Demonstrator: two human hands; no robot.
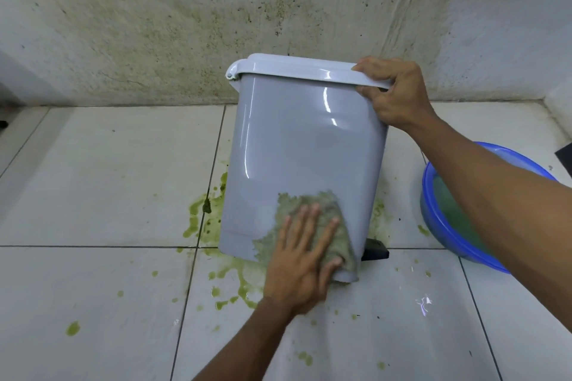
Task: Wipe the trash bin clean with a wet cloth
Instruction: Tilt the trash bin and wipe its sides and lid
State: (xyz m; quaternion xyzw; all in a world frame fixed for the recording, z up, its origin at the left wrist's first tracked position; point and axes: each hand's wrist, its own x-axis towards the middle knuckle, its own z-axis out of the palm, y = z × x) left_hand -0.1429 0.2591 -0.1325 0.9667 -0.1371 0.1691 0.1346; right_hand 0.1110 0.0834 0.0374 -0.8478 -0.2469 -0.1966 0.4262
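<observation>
A grey trash bin (297, 139) stands tilted on a white tiled floor (93, 179). The left hand (301, 260) reaches forward from below with its palm flat and fingers straight and spread, pressing a greenish wet cloth (328, 207) against the bin's lower side; the thumb lies on the cloth at the bin's corner. Above it and to its right, the right hand (393, 93) grips the trash bin by the rim of its lid (294, 66), fingers curled over the edge. A blue basin (433, 216) of water sits beneath the right forearm. Green splashes (201, 216) lie on the tiles left of the left hand.
</observation>
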